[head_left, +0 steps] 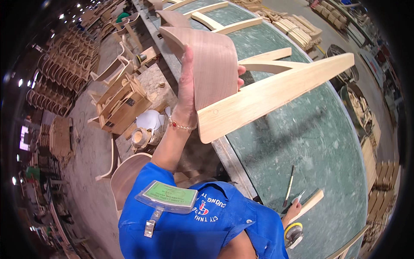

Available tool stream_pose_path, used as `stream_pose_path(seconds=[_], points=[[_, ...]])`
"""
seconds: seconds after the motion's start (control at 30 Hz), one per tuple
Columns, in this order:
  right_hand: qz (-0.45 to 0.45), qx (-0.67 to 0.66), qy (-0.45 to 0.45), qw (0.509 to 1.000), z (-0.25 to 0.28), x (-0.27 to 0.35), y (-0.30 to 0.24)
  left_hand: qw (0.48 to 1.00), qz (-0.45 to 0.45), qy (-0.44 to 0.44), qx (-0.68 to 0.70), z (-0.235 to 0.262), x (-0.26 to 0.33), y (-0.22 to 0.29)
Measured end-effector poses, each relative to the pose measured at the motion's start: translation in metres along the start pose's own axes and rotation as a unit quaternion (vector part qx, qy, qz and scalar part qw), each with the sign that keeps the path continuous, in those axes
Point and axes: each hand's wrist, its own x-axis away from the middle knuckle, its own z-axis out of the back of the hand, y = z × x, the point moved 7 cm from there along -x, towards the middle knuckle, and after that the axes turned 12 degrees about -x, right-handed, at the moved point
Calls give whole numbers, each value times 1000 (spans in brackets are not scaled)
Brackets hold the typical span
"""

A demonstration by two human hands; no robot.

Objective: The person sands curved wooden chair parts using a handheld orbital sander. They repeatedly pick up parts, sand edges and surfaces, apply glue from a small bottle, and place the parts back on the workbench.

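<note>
My left hand point(186, 88) grips a curved walnut-toned chair backrest point(215, 64), with the thumb on its near left side and fingertips showing past its right edge. A long pale wooden leg point(276, 95) meets the backrest's lower end and slants up to the right over the table. Low on the right, my right hand point(293, 210) is closed around a small object with a white pointed tip point(298, 197); its body is hidden. Beside that hand lie a thin brush-like stick point(289, 186) and a pale wood strip point(311, 204).
The green worktable point(297, 151) curves along the right, bearing pale chair frame parts point(207, 19) at its far end. A round sander with a yellow rim point(294, 235) sits near my right hand. Left stand a wooden crate point(123, 105), a glue-smeared pot point(140, 137) and stacked curved backrests point(64, 64).
</note>
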Motion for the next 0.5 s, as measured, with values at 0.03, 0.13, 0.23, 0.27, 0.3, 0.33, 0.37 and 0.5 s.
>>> stream_pose_path(seconds=[0.03, 0.13, 0.23, 0.27, 0.3, 0.33, 0.37, 0.5], points=[[2, -1, 8, 1000, 1, 1, -1, 1000, 2, 0, -1, 1, 0, -1], [2, -14, 27, 1000, 6, -1, 2, 1000, -8, 5, -23, 4, -2, 2], [3, -31, 27, 999, 6, -1, 4, 999, -20, 12, -44, 4, -4, 8], [2, -26, 25, 999, 6, -1, 4, 999, -22, 11, -47, 6, -7, 10], [2, -22, 26, 999, 6, -1, 4, 998, -25, 8, -50, 7, -9, 12], [4, -18, 30, 999, 7, 0, 4, 998, -25, 9, -50, 7, -9, 13], [6, -13, 33, 999, 8, 1, 4, 998, -25, 11, -49, 8, -9, 14], [42, 5, 42, 998, 9, 8, -5, 999, -21, 0, -29, 9, -11, 15]])
